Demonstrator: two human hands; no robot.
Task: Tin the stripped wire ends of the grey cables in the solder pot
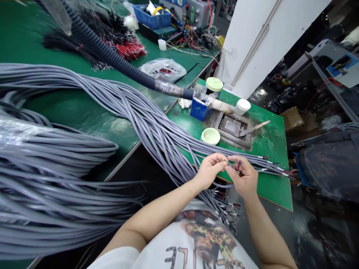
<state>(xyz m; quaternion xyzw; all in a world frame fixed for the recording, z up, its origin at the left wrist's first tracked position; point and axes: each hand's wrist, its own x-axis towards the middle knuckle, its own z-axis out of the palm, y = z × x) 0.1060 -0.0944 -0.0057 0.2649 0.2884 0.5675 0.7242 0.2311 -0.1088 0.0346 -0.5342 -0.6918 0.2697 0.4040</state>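
My left hand (211, 171) and my right hand (244, 177) meet over the near edge of the small green board. Between my fingertips are the thin coloured wires (239, 164) at the end of a grey cable. The left thumb and forefinger pinch one side of them, and the right fingers close round the rest. Just beyond my hands, a long bundle of grey cables (168, 136) lies across the board, its stripped wire ends (288, 173) pointing right. More cable ends (224, 209) hang below my hands, close to my shirt.
Beyond the bundle is a metal solder pot (232, 126) with a flat scraper (255, 127) across it. A corrugated hose (131, 73) runs to a blue box (199, 109). Nearby are a pale green lid (211, 136) and a white cup (242, 107). Coiled grey cables (56, 149) fill the left.
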